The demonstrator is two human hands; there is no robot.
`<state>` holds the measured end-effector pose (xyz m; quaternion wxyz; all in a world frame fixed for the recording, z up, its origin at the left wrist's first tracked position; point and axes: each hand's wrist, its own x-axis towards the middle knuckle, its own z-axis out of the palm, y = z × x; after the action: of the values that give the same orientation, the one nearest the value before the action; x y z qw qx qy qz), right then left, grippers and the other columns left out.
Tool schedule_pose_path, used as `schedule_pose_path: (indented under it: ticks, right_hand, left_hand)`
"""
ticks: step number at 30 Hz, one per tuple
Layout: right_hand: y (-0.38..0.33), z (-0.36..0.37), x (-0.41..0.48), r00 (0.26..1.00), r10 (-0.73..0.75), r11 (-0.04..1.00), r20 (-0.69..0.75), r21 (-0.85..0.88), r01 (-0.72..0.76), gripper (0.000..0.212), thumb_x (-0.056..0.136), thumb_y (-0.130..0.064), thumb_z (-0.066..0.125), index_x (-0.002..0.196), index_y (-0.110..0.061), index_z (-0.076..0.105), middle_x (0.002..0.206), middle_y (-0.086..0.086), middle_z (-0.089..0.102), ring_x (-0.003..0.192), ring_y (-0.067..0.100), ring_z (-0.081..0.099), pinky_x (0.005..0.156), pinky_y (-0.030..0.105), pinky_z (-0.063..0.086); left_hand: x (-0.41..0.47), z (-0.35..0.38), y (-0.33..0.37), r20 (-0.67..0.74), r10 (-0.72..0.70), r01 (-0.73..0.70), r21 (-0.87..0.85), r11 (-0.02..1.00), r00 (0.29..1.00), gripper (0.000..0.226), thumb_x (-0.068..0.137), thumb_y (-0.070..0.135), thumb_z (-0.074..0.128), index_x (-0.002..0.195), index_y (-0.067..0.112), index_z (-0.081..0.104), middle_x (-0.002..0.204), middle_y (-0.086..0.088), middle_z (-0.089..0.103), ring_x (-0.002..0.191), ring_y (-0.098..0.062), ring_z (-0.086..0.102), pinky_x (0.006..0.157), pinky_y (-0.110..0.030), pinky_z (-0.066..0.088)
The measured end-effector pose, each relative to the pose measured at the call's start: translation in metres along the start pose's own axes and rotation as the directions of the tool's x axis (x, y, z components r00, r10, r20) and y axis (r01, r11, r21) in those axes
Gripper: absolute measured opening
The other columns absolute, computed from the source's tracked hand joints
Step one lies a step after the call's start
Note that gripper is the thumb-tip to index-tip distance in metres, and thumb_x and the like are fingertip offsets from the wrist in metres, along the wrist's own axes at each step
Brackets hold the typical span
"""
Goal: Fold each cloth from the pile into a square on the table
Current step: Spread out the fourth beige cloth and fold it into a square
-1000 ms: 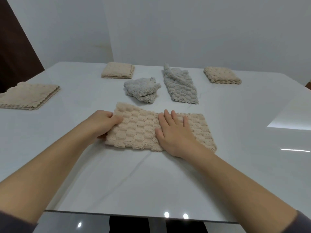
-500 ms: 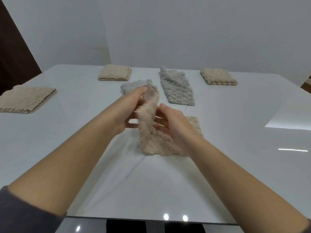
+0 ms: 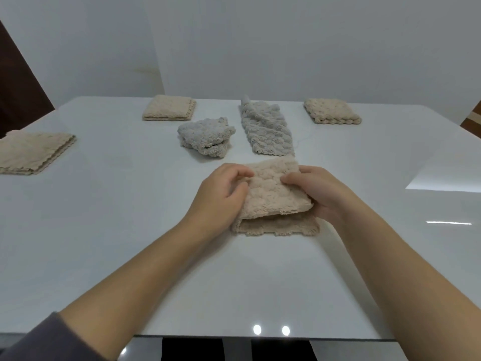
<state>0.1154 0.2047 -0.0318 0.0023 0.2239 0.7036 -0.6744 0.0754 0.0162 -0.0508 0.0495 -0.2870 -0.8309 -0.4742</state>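
A beige textured cloth (image 3: 273,194) lies folded over itself in the middle of the white table (image 3: 130,230), its upper layer a little short of the lower front edge. My left hand (image 3: 221,194) holds its left side with curled fingers. My right hand (image 3: 315,188) grips its right side, thumb on top. Behind it lie a crumpled grey cloth (image 3: 207,136) and a long grey cloth (image 3: 265,128).
Three folded beige squares sit around the table: one at the far left (image 3: 31,152), one at the back left (image 3: 169,110), one at the back right (image 3: 331,114). A bright reflection marks the right side of the glossy tabletop.
The left half of the beige cloth has been lifted and brought over onto the right half. Both hands now hold the doubled cloth at its sides.
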Motion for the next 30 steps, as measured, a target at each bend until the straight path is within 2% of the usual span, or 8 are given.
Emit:
schedule_pose_path:
  ticks: [4, 8, 12, 15, 19, 24, 27, 30]
  right_hand:
    - [0.004, -0.007, 0.001, 0.997, -0.080, 0.993, -0.017, -0.093, 0.079, 0.029, 0.089, 0.001, 0.057, 0.112, -0.015, 0.064, 0.106, 0.014, 0.071, 0.089, 0.026, 0.068, 0.084, 0.040, 0.055]
    - [0.012, -0.005, 0.002, 0.974, -0.208, 0.944, -0.089, -0.279, 0.176, 0.036, 0.085, -0.003, 0.055, 0.109, -0.029, 0.063, 0.093, 0.008, 0.071, 0.077, 0.019, 0.063, 0.076, 0.036, 0.052]
    - [0.023, -0.002, 0.002, 0.928, -0.335, 0.711, -0.163, -0.690, 0.135, 0.064, 0.085, -0.019, 0.057, 0.145, -0.025, 0.035, 0.116, 0.004, 0.060, 0.104, 0.025, 0.058, 0.082, 0.031, 0.042]
    - [0.029, 0.003, -0.006, 0.901, -0.398, 0.434, -0.171, -0.901, 0.021, 0.065, 0.093, -0.032, 0.048, 0.151, -0.025, 0.017, 0.135, 0.008, 0.039, 0.105, 0.032, 0.055, 0.072, 0.034, 0.038]
    - [0.033, 0.004, -0.002, 0.874, -0.469, 0.301, -0.125, -0.953, 0.025, 0.054, 0.097, -0.031, 0.040, 0.148, -0.020, 0.025, 0.129, 0.010, 0.043, 0.109, 0.030, 0.050, 0.076, 0.037, 0.039]
    - [0.022, -0.009, 0.012, 0.885, -0.466, 0.248, -0.011, -0.962, 0.118, 0.058, 0.094, -0.042, 0.052, 0.146, -0.026, 0.032, 0.129, 0.006, 0.051, 0.116, 0.029, 0.052, 0.090, 0.042, 0.040]
    - [0.010, -0.009, 0.024, 0.884, -0.466, 0.231, 0.045, -0.958, 0.170, 0.065, 0.086, -0.056, 0.060, 0.141, -0.027, 0.040, 0.132, 0.000, 0.054, 0.122, 0.024, 0.049, 0.096, 0.042, 0.037]
    - [0.001, 0.018, 0.029, 0.867, -0.475, 0.174, 0.152, -0.949, 0.262, 0.069, 0.081, -0.061, 0.063, 0.139, -0.027, 0.045, 0.133, -0.002, 0.054, 0.124, 0.022, 0.048, 0.100, 0.042, 0.034]
  left_hand:
    - [0.003, 0.009, -0.009, 0.138, 0.096, -0.114, 0.130, 0.985, 0.986, 0.040, 0.099, 0.014, 0.044, 0.139, 0.018, 0.050, 0.149, 0.006, 0.041, 0.140, -0.002, 0.026, 0.117, -0.023, 0.016]
    - [0.006, 0.015, -0.012, 0.305, 0.015, -0.098, 0.260, 0.961, 0.952, 0.048, 0.103, 0.027, 0.031, 0.151, 0.023, 0.026, 0.160, 0.011, 0.013, 0.146, 0.001, -0.001, 0.120, -0.039, -0.004]
    - [0.005, 0.022, -0.020, 0.440, -0.039, -0.185, 0.454, 0.872, 0.897, 0.056, 0.103, 0.037, 0.023, 0.155, 0.024, 0.007, 0.161, 0.011, -0.006, 0.145, -0.001, -0.014, 0.119, -0.044, -0.011]
    - [0.007, 0.022, -0.021, 0.446, -0.054, -0.215, 0.530, 0.820, 0.893, 0.058, 0.102, 0.041, 0.024, 0.155, 0.025, 0.007, 0.162, 0.010, -0.003, 0.146, -0.003, -0.009, 0.119, -0.049, -0.005]
    - [0.032, 0.015, -0.015, 0.305, -0.091, -0.071, 0.484, 0.872, 0.948, 0.055, 0.100, 0.038, 0.032, 0.151, 0.023, 0.023, 0.158, 0.003, 0.024, 0.144, -0.012, 0.019, 0.117, -0.044, 0.013]
    - [0.038, -0.009, -0.015, 0.187, -0.242, 0.187, 0.274, 0.943, 0.952, 0.033, 0.088, 0.030, 0.063, 0.121, 0.024, 0.063, 0.108, 0.005, 0.065, 0.102, -0.016, 0.060, 0.096, -0.030, 0.044]
    - [0.012, -0.024, -0.014, 0.234, -0.320, 0.309, 0.084, 0.947, 0.918, 0.023, 0.080, 0.025, 0.075, 0.102, 0.026, 0.067, 0.080, 0.007, 0.065, 0.069, -0.012, 0.060, 0.072, -0.029, 0.053]
    - [-0.016, -0.040, -0.017, 0.192, -0.382, 0.391, -0.005, 0.921, 0.904, 0.024, 0.079, 0.022, 0.077, 0.092, 0.032, 0.060, 0.062, 0.015, 0.062, 0.050, -0.004, 0.054, 0.052, -0.016, 0.042]
